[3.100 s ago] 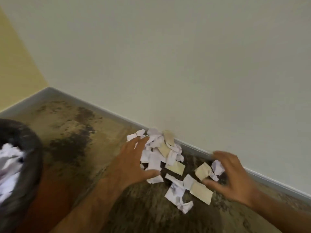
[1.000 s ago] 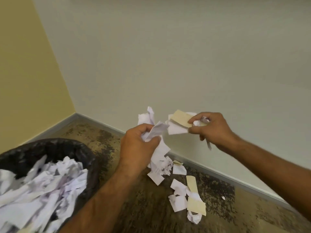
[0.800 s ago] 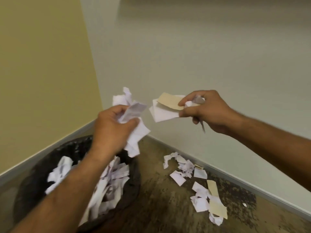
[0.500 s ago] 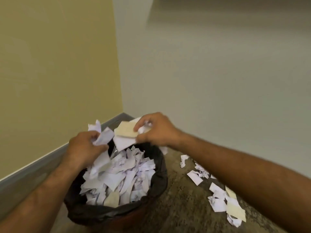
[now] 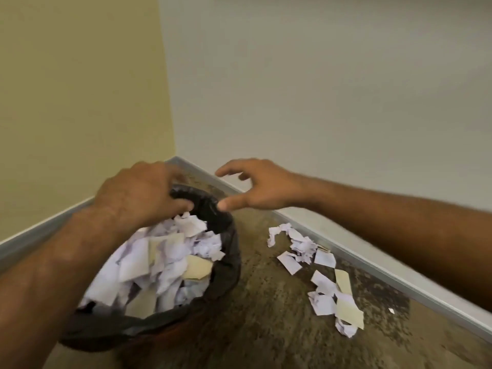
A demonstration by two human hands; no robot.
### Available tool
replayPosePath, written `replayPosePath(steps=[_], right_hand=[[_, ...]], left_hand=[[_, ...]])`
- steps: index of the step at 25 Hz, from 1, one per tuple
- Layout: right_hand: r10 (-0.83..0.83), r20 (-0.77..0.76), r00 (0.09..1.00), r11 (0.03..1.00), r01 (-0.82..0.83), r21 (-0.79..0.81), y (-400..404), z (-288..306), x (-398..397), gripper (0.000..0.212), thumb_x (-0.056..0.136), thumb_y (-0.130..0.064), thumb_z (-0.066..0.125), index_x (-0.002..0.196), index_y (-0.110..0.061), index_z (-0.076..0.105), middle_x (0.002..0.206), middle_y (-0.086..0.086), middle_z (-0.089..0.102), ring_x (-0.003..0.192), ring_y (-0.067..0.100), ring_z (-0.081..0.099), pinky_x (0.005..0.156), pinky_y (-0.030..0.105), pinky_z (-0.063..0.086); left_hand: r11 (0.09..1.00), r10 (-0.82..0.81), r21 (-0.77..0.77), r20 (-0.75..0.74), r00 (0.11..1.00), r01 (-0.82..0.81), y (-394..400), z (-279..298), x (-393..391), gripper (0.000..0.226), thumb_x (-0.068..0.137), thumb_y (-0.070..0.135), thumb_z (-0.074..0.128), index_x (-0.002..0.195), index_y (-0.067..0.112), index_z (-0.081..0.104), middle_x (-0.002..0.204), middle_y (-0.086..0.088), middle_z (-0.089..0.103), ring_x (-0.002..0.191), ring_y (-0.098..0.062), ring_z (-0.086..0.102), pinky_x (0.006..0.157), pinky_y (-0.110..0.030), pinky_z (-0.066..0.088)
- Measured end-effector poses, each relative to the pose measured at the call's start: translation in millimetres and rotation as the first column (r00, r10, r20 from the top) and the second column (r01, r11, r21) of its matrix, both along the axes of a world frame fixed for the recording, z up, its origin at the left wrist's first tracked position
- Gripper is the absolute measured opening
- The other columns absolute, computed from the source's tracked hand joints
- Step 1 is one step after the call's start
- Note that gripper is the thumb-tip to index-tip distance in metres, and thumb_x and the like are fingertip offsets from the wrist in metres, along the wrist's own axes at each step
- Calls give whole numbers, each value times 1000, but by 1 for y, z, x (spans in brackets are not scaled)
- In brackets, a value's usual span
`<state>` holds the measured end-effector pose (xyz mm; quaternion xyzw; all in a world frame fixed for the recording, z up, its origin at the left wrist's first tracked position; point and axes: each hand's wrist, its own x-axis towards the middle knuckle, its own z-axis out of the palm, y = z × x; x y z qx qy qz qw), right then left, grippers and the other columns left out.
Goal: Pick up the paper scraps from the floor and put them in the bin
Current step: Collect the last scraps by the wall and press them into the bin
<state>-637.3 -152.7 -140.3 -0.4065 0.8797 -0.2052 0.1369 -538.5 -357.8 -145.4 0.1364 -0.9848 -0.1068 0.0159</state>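
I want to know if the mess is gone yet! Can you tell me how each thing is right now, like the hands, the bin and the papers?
left hand: over the bin, no paper seen in it.
right hand: open, empty, fingers spread.
bin: black liner, heaped nearly full with scraps.
scraps in the bin: piled, white and tan.
scraps on the floor: not picked up, lying by the baseboard.
floor: stained, mottled brown.

At lower left you see the black-lined bin (image 5: pixel 226 265) heaped with white and tan paper, while loose paper scraps (image 5: pixel 323 278) lie scattered on the floor at lower right.
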Motion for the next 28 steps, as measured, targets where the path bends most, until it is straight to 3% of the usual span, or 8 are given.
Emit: replayPosePath(steps=[3,6,10,14,18,23,26,28], right_hand=[[-157,-137,978,984,142,-112,87,-22,-36,69,76,-57,73,134,-28,52,136,-12,54,112,-2,47,91,20,44],[-259,-172,950,966,255,-45,190,-96,-52,78,73,-68,68,138,-29,47,140,-9,49,120,0,43,102,34,44],[-291,-124,949,941,307,143,308,-224,-20,108,64,-85,61,151,-36,19,161,-4,12,147,15,11,117,47,26],[-217,-108,970,897,242,369,342,-322,23,121,60,-98,43,150,-42,-16,155,-3,-36,143,24,-32,115,56,-14],[-183,-175,967,913,234,335,338,-367,5,115,63,-96,40,154,-39,0,160,11,-21,145,40,-20,109,69,-4],[-60,-247,967,950,131,284,329,-389,-51,95,73,-91,32,150,-33,30,162,16,-1,147,39,-12,114,66,-4],[-106,-280,954,982,145,122,332,-409,-61,64,89,-68,42,135,-24,50,153,12,36,148,32,16,117,57,13],[-188,-321,928,981,191,-24,334,-419,-60,48,93,-53,48,126,-19,57,141,9,51,139,29,36,116,52,22]], left_hand=[[924,-257,216,-263,930,316,89,-15,-36,46,71,55,75,112,41,61,101,16,65,92,-10,61,86,-32,51],[803,-461,265,-292,838,534,177,-81,-74,61,70,62,71,125,39,56,118,16,61,107,-7,55,97,-30,46],[790,-591,198,-11,807,581,247,-210,-99,104,59,85,60,147,43,22,158,6,24,144,-20,21,116,-47,28],[856,-513,93,265,816,508,273,-301,-108,140,34,101,46,147,47,-18,161,-5,-22,146,-40,-17,114,-67,2],[938,-346,142,380,858,315,283,-344,-120,151,22,105,44,139,49,-34,153,-8,-40,139,-47,-31,112,-68,-9],[923,-383,114,387,839,368,301,-363,-133,150,28,103,49,138,47,-36,157,-10,-31,144,-43,-25,110,-61,-19],[901,-431,108,316,845,420,305,-372,-145,137,40,105,40,148,44,-18,163,-12,-8,149,-37,-6,117,-55,-5],[891,-454,111,259,853,441,312,-374,-153,116,53,103,34,149,42,15,157,-15,28,140,-41,31,111,-57,27]])
